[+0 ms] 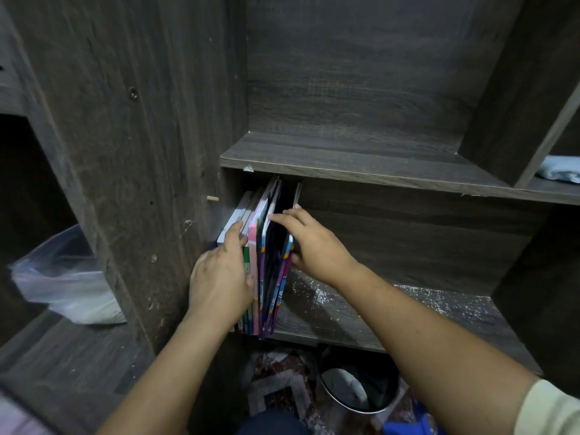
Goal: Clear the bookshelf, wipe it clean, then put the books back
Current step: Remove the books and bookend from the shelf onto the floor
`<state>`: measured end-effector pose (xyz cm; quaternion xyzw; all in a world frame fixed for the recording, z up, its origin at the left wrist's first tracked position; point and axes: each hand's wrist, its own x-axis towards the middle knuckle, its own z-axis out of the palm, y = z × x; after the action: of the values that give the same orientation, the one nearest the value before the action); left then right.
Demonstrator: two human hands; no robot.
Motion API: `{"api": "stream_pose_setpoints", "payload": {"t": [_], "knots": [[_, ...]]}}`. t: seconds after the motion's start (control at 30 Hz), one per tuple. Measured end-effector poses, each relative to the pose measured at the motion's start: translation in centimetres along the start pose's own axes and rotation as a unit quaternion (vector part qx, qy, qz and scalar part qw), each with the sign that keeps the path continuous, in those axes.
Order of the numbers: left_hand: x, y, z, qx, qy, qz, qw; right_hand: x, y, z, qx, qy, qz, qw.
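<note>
A row of thin books stands upright at the left end of the lower shelf of a dark wooden bookshelf. My left hand lies against the left side of the row, fingers straight along the covers. My right hand reaches in from the right; its fingertips touch the top edge of a dark book and its thumb sits by the purple book on the right. A light blue cloth lies on the upper shelf at the far right.
White dust specks cover the bare right part of the lower shelf. The upper shelf holds nothing in its middle. A clear plastic bag sits in the left compartment. A dark bin stands on the patterned floor below.
</note>
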<state>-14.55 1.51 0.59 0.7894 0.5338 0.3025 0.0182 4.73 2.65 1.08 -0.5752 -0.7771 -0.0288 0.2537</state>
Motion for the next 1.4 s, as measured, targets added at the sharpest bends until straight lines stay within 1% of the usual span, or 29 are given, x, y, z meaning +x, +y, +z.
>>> {"api": "stream_pose_setpoints", "payload": {"t": [0.17, 0.3, 0.47, 0.57, 0.63, 0.73, 0.83, 0.9, 0.97, 1.03, 1.1, 1.13, 1.17, 1.23, 1.3, 1.4], "knots": [[0.0, 0.1, 0.0, 0.001, -0.001, 0.003, 1.000, 0.1, 0.1, -0.2, 0.010, 0.031, -0.007, 0.999], [-0.1, 0.2, -0.2, 0.006, 0.004, 0.004, 1.000, -0.3, 0.4, -0.1, -0.010, 0.019, -0.018, 1.000], [-0.1, 0.2, -0.2, 0.003, 0.004, 0.008, 1.000, -0.3, 0.2, -0.2, 0.011, -0.013, -0.007, 1.000], [-0.1, 0.2, -0.2, 0.008, 0.006, 0.010, 1.000, 0.1, 0.4, -0.6, -0.045, -0.012, -0.036, 0.998], [-0.1, 0.2, -0.3, 0.006, 0.004, 0.007, 1.000, 0.4, 0.4, -0.9, -0.110, 0.016, -0.066, 0.992], [-0.1, 0.1, -0.3, -0.006, -0.009, 0.008, 1.000, 0.7, 1.0, -1.3, -0.196, 0.051, -0.122, 0.972], [-0.4, -0.4, 0.1, -0.039, -0.034, 0.006, 0.999, -0.3, 1.9, -2.6, -0.222, 0.065, -0.123, 0.965], [-0.8, -0.6, 0.6, -0.036, -0.039, 0.019, 0.998, -1.5, 2.5, -3.7, -0.232, 0.078, -0.113, 0.963], [-1.4, -0.4, 0.9, -0.024, -0.019, 0.027, 0.999, -2.7, 2.9, -4.9, -0.230, 0.083, -0.102, 0.964], [-1.9, 0.3, 0.9, -0.023, 0.020, 0.019, 0.999, -3.9, 3.1, -6.4, -0.229, 0.095, -0.091, 0.964], [-2.5, 1.2, 0.8, -0.045, 0.074, 0.025, 0.996, -5.0, 3.1, -7.8, -0.223, 0.103, -0.081, 0.966], [-2.9, 2.0, 0.9, -0.062, 0.090, 0.039, 0.993, -5.6, 3.2, -8.5, -0.220, 0.103, -0.075, 0.967], [-3.4, 2.6, 1.1, -0.079, 0.089, 0.056, 0.991, -6.1, 3.1, -9.2, -0.218, 0.102, -0.067, 0.968], [-4.3, 4.0, 1.9, -0.104, 0.041, 0.087, 0.990, -7.1, 3.4, -10.3, -0.224, 0.105, -0.052, 0.968], [-4.8, 5.2, 3.2, -0.101, -0.018, 0.105, 0.989, -8.3, 3.8, -11.1, -0.223, 0.114, -0.036, 0.967], [-4.6, 6.4, 4.8, -0.088, -0.068, 0.089, 0.990, -10.5, 4.6, -12.1, -0.182, 0.125, -0.007, 0.975]]}}
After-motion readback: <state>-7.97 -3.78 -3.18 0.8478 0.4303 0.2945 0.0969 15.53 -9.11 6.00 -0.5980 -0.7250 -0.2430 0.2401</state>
